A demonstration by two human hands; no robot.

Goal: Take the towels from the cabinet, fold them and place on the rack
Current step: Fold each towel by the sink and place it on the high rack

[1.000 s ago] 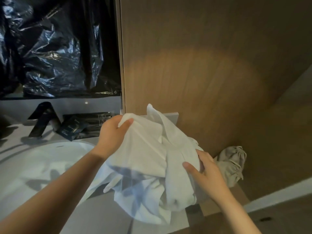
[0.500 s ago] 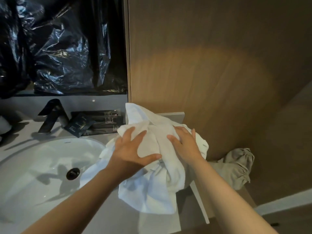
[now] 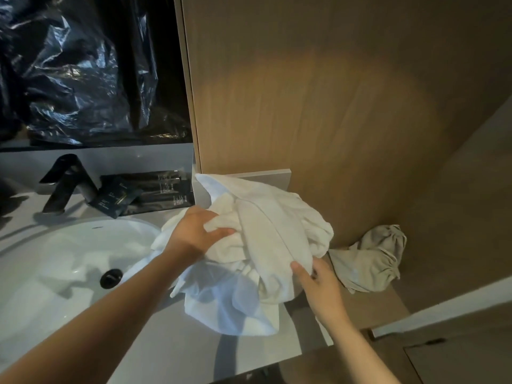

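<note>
Counts: two hands in view, both on one white towel bundle [image 3: 266, 239]. Can't tell how many towels are in it; you can see a terry layer on top and a smoother sheet hanging below.

Location: the bundle sits on the countertop [image 3: 171, 342], right of the sink basin [image 3: 55, 259], just in front of the wood panel [image 3: 332, 106]. Its left edge overlaps the basin rim.

Orientation: crumpled, so no clean shape. The one flat folded band runs diagonally from far-left to near-right, and that's the long axis. One corner points up and far, at the base of the panel. The loose lower sheet drapes toward you.

Your left hand [image 3: 194, 234] grips the left side of the bundle, fingers curled into the terry, thumb pressed on top.
Your right hand [image 3: 318, 284] holds the near-right end of the band, thumb on the front, fingers tucked behind the cloth.

Others:
- one beige cloth [image 3: 371, 259], crumpled, right of the bundle against the panel, apart from it
- one black faucet [image 3: 66, 181], far-left
- one drain [image 3: 110, 277] in the basin
- dark packets [image 3: 116, 199] beside the faucet, count unclear
- one black plastic sheet [image 3: 83, 73] above the sink
</note>
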